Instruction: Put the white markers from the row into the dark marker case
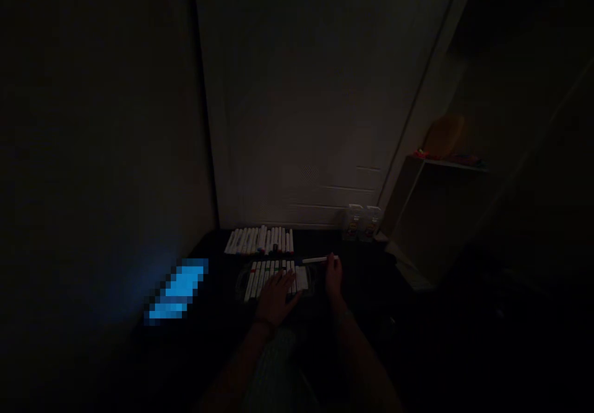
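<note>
My right hand (333, 277) pinches the right end of a white marker (315, 259), held roughly level with a dark cap pointing left. A row of white markers (258, 279) with coloured bands lies side by side on the dark table, seemingly in a clear case (240, 286). Across the right part of this row rests my left hand (277, 295), fingers stretched out and lying on the markers. Farther back, a second row of white markers (257, 240) with coloured ends lies near the wall.
Two clear plastic boxes (361, 223) stand against the wall at the back right. On the left glows a blurred blue screen (180, 289). A shelf unit (417, 184) with an orange object (445, 135) on top rises at the right. The room is very dark.
</note>
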{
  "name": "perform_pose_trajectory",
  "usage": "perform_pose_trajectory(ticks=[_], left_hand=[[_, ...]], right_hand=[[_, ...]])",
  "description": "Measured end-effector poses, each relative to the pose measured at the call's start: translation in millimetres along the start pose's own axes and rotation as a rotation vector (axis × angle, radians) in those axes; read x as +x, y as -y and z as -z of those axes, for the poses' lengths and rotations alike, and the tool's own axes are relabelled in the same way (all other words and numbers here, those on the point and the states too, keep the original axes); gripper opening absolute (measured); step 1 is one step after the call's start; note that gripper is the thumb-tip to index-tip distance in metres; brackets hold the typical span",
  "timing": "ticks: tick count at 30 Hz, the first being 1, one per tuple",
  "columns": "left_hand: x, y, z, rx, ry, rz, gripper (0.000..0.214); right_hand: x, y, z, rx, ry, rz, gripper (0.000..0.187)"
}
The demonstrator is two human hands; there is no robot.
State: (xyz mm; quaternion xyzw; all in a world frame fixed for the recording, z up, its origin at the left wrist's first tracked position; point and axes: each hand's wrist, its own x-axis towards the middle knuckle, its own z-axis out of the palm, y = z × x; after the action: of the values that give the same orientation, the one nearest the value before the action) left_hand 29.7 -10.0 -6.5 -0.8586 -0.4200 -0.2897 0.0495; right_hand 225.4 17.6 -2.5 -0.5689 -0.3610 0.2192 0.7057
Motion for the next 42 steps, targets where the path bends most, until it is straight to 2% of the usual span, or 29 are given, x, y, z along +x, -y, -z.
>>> perform_pose_trajectory(ticks=[12,30,42], left_hand=[[2,0,-0.7,-0.022,-0.038,0.033,0.047],[3,7,-6.8,-0.041,-0.076,0.043,0.039],[3,-2,3.9,-0.025,-0.017,0.063,0.037]], right_hand=[[-1,-6,-6,-0.186,0.031,0.14,0.041],[1,-10,-8,-0.154,0.051,0.124,0.039],[-1,-2,-5,-0.179,0.044,0.104,0.042]])
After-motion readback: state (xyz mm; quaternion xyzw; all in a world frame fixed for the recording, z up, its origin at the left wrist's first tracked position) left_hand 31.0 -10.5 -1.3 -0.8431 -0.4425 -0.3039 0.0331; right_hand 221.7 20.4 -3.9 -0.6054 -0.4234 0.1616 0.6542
